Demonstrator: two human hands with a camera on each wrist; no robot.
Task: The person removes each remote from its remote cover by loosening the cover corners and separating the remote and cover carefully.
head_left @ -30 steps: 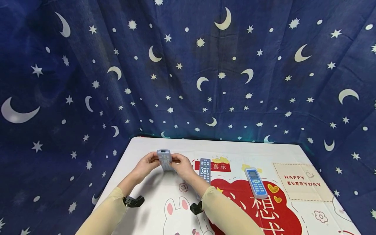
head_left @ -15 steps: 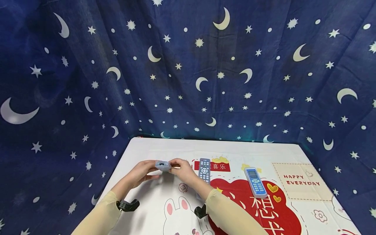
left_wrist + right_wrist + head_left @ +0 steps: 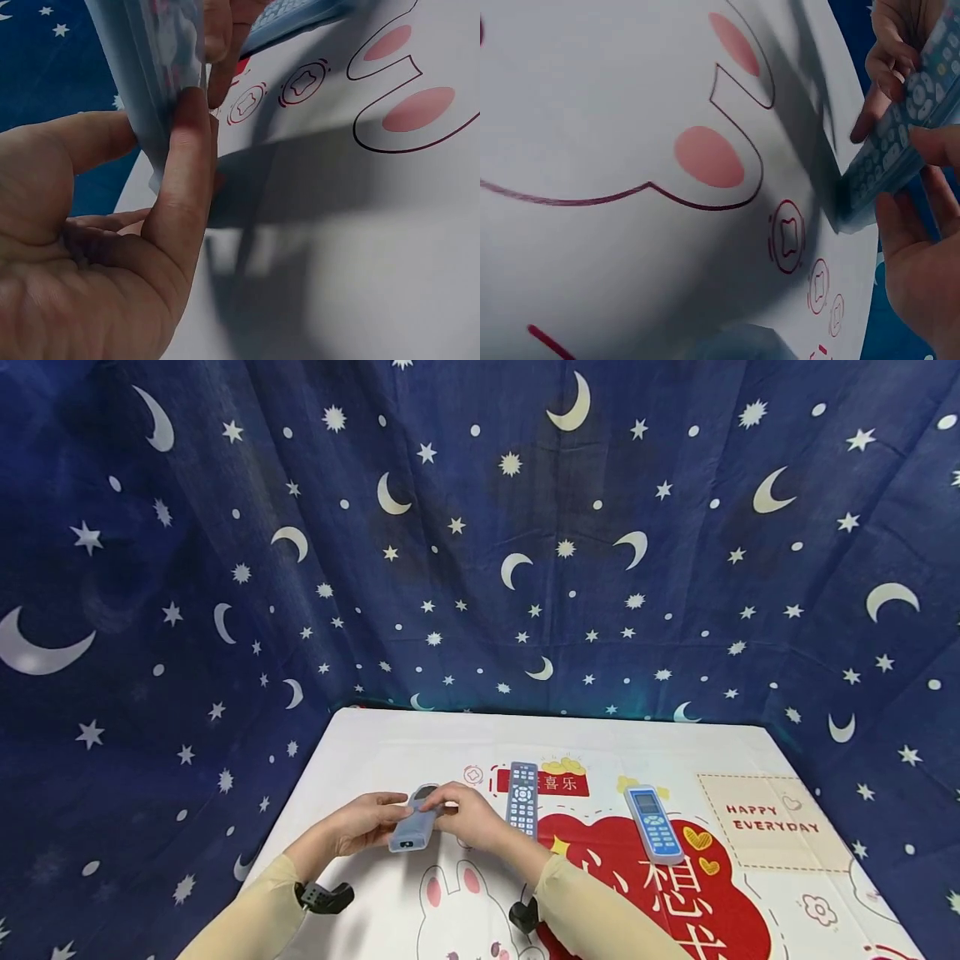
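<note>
Remote point(image 3: 410, 832) held between left hand point(image 3: 365, 823) and right hand point(image 3: 467, 817), over the white cloth point(image 3: 360, 902).

Head view: plain back and one end showing, tilted, at the left part of the table; second remote point(image 3: 522, 797) lies just beside the right hand, blue-faced remote point(image 3: 654, 825) well apart. Step in hand reads as two-handed handling of the piece. Left wrist: thumb one side, finger along the other, a pinch; shadow on the cloth below. Right wrist: button face showing, right thumb and fingers gripping it; whether the lower end touches cloth, cannot tell. Next move, my judgement: calls for one hand steady while the other shifts its fingers, remote kept clear of its neighbour.
</note>
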